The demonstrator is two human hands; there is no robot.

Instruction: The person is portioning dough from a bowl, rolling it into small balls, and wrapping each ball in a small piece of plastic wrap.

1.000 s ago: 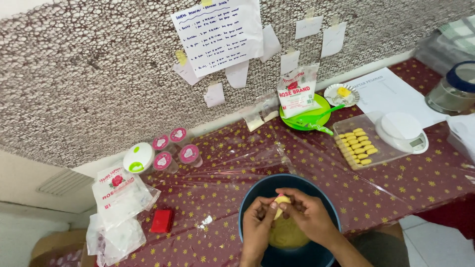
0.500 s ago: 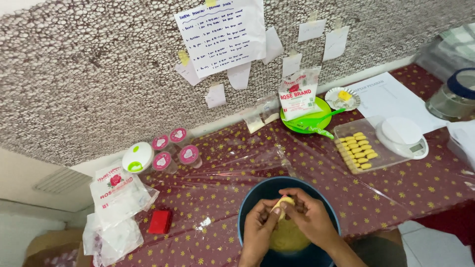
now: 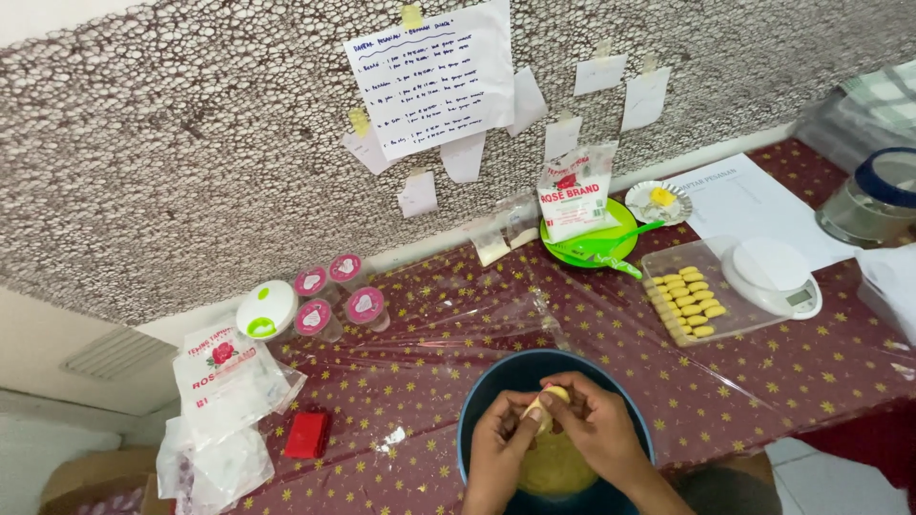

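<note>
Both of my hands work over a dark blue bowl (image 3: 496,381) at the bottom middle of the head view. My left hand (image 3: 498,448) and my right hand (image 3: 593,424) pinch a small pale yellow piece of dough (image 3: 546,402) between their fingertips. Beneath them, inside the bowl, lies a yellow mass of dough (image 3: 553,467). To the right, a clear tray (image 3: 754,319) carries several shaped yellow dough pieces (image 3: 685,296) in rows.
A white kitchen scale (image 3: 771,277) sits on the tray. Behind stand a green plate with a white bag (image 3: 575,191), a small dish (image 3: 658,200), pink-lidded cups (image 3: 329,296), a white-green lidded tub (image 3: 265,310), flour bags (image 3: 224,377), a red box (image 3: 307,434) and a glass jar (image 3: 873,195).
My hands stay over the bowl and keep working the small dough piece, shifting only slightly. The view has drifted a little.
</note>
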